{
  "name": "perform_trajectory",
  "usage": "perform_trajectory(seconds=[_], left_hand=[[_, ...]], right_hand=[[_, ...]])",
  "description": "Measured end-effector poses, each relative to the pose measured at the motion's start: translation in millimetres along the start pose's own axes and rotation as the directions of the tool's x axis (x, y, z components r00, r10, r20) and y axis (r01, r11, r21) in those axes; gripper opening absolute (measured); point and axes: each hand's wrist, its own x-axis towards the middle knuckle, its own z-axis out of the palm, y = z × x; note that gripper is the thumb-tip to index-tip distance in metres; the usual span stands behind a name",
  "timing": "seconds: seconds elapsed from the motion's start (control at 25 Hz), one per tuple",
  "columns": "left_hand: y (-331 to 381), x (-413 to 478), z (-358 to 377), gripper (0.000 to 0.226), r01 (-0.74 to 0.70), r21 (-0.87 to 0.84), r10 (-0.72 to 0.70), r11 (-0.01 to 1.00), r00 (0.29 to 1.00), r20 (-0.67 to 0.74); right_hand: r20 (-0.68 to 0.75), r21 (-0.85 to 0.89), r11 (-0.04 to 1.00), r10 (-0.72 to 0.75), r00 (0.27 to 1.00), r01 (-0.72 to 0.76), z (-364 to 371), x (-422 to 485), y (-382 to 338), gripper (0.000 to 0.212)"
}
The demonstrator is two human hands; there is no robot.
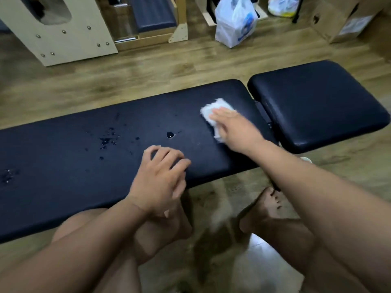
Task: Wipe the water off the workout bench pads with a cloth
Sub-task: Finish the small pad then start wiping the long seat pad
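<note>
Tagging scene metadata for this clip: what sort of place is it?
Likely a home gym or small exercise studio. A black padded workout bench stands on wood-look flooring; wooden-framed padded equipment sits behind it, beside a plastic bag and a cardboard box.

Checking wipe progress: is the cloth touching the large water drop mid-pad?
Apart. The head view shows bare long pad between the cloth under the right hand and the large water drop.
</note>
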Motion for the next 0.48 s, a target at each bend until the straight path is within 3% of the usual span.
perform_trajectory(seconds=[0.12, 0.2, 0.28, 0.36, 0.48], left_hand=[[-16.3, -32.7, -14.8, 0.039, 0.074, 0.024, -0.077, 0.997, 0.985, 0.154], [-15.6, -49.5, -15.8, 0.043, 0.165, 0.053, -0.173, 0.985, 0.954, 0.246], [-9.7, -55.4, -14.8, 0.045, 0.198, 0.064, -0.208, 0.978, 0.936, 0.285], [-3.8, -52.8, -16.0, 0.04, 0.237, 0.057, -0.243, 0.97, 0.929, 0.278], [1.3, -49.0, -17.4, 0.037, 0.257, 0.028, -0.256, 0.966, 0.934, 0.25]], right_hand=[[-0.153, 0.035, 0.926, 0.376, 0.914, -0.376, -29.5, -51.5, 27.5, 0.04], [-0.227, -0.008, 0.86, 0.495, 0.839, -0.51, -18.9, -63.0, 1.2, 0.039], [-0.209, -0.051, 0.907, 0.4, 0.892, -0.419, 10.5, -62.0, -49.1, 0.051], [-0.122, -0.071, 0.971, 0.221, 0.968, -0.23, 48.4, -60.8, -103.1, 0.061], [0.006, -0.057, 0.997, -0.046, 0.999, 0.046, 66.7, -69.3, -137.0, 0.053]])
